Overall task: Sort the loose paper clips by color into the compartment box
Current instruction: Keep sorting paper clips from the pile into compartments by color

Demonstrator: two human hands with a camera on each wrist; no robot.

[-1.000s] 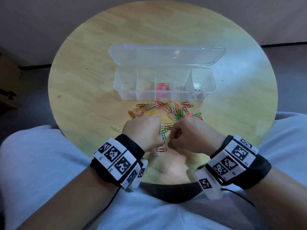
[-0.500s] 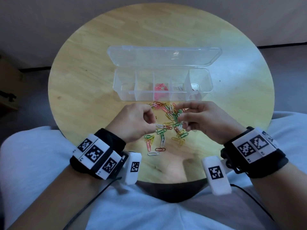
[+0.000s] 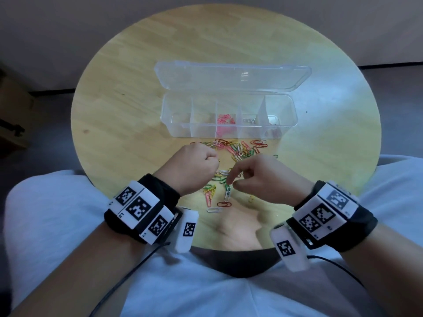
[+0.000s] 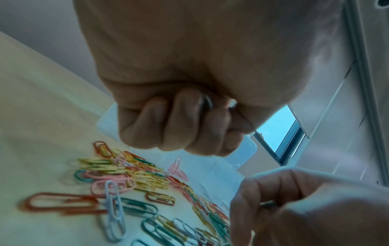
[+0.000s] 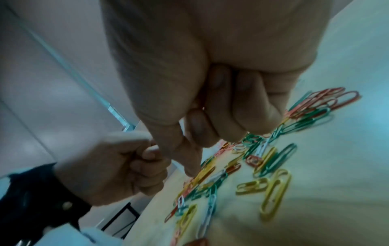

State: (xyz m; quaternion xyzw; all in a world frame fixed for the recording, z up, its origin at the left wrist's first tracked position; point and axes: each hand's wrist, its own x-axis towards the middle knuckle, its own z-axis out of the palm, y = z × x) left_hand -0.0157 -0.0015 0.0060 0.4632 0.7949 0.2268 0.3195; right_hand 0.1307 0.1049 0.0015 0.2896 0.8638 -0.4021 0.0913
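Loose paper clips (image 3: pixel 240 149) in several colours lie in a pile in front of the clear compartment box (image 3: pixel 174 120), with a smaller cluster (image 3: pixel 215 188) nearer me. The box stands open; pink clips (image 3: pixel 225 120) fill its middle compartment and silvery ones (image 3: pixel 249 120) the compartment to their right. My left hand (image 3: pixel 199 161) is a fist at the pile's left edge, with a grey clip (image 4: pixel 207 101) glinting between its curled fingers (image 4: pixel 179 124). My right hand (image 3: pixel 232 183) reaches down with thumb and index finger (image 5: pixel 192 166) onto a clip in the near cluster, the other fingers curled.
The round wooden table (image 3: pixel 119 115) ends just behind the near clips, over my lap. The box lid (image 3: pixel 229 76) lies flat behind the box. A small white item (image 3: pixel 273 118) sits in the rightmost compartment.
Both hands parted from the near edge and went up to the pile. Since then the right hand has drawn back and dropped its fingertips onto the near cluster. The left stays fisted.
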